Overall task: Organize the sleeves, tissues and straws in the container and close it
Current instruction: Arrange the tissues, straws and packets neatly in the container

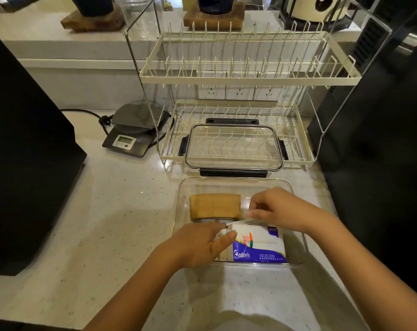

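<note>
A clear rectangular container [236, 181] sits open on the counter in front of me. Inside it, brown cardboard sleeves [214, 206] lie at the back left and a white and blue tissue pack [260, 244] fills the front. A thin bundle of wrapped straws [241, 220] lies blurred between them, above the pack's back edge. My left hand [200, 244] pinches the straws' left end beside the pack's left corner. My right hand [277, 209] pinches their right end inside the container. The clear lid [233, 146] with black clips rests on the rack's lower tier, behind the container.
A cream two-tier dish rack [248, 75] stands behind the container. A kitchen scale [135, 130] with a cord sits to the rack's left. Large black appliances flank the counter, one on the left [23, 149] and one on the right [379, 151].
</note>
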